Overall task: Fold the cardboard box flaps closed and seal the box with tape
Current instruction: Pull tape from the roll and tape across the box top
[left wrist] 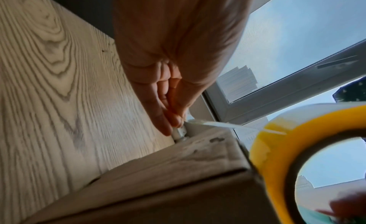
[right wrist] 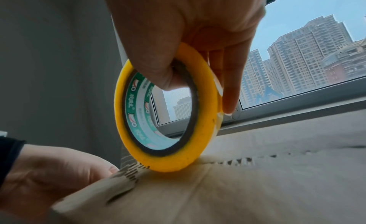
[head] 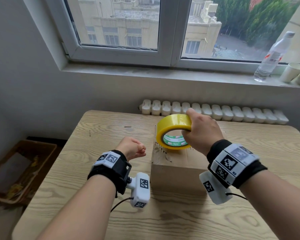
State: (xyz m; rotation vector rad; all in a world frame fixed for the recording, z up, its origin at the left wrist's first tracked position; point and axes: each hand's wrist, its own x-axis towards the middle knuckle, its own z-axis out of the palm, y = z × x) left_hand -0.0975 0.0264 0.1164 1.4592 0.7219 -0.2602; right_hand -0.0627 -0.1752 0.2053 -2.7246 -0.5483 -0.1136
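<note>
A closed brown cardboard box (head: 177, 174) stands in the middle of the wooden table (head: 76, 170). My right hand (head: 203, 134) grips a yellow tape roll (head: 173, 125) upright on the box's top at its left edge, thumb through the core and fingers over the outside. The right wrist view shows the tape roll (right wrist: 206, 133) touching the box (right wrist: 237, 193). My left hand (head: 132, 149) is just left of the box. In the left wrist view the left hand (left wrist: 170, 86) pinches the free tape end, and a tape strip (left wrist: 217, 124) runs from it to the tape roll (left wrist: 277, 141).
A white radiator (head: 215, 111) runs along the wall behind the table. On the window sill at the right stand a plastic bottle (head: 274, 58) and paper cups (head: 294, 73). An open cardboard bin (head: 21, 170) with papers sits on the floor to the left.
</note>
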